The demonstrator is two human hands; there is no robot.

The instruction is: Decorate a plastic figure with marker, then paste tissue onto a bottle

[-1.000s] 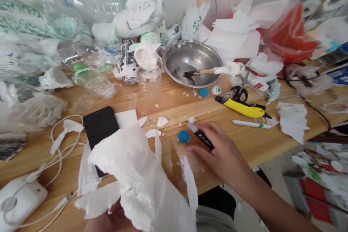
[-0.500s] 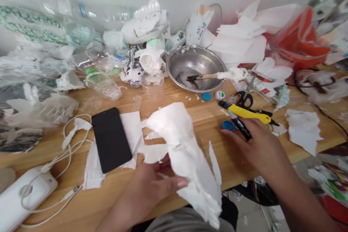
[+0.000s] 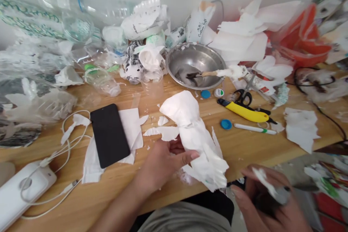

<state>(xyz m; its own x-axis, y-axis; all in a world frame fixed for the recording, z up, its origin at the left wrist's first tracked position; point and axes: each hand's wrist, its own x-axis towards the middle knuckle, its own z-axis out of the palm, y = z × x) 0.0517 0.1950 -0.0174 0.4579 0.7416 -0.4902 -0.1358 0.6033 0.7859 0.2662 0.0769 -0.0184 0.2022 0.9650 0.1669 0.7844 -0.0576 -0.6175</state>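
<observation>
My left hand (image 3: 174, 163) is closed around the side of a white paper-covered form (image 3: 199, 137), with the thumb on top. The form has a rounded head end, a narrower neck and ragged flaps, and it lies at the table's front edge. My right hand (image 3: 269, 199) is off the table at the lower right, blurred, its fingers curled around a dark marker with a greyish end (image 3: 282, 195). A whitish strip shows by its fingers. On the table lie a blue cap (image 3: 226, 124), a white pen with a green band (image 3: 255, 129) and a yellow utility knife (image 3: 244, 111).
A steel bowl (image 3: 195, 52) with a brush (image 3: 206, 74) across it stands behind. Scissors (image 3: 243, 97) lie right of it. A black phone (image 3: 110, 136), white cable (image 3: 58, 156) and power strip (image 3: 27, 195) occupy the left. Plastic bottles (image 3: 78, 25) and paper crowd the back.
My right hand has picked the dark marker off the table and drawn it down towards me, uncovering the white pen. The paper-covered form has shifted slightly right, still in my left hand.
</observation>
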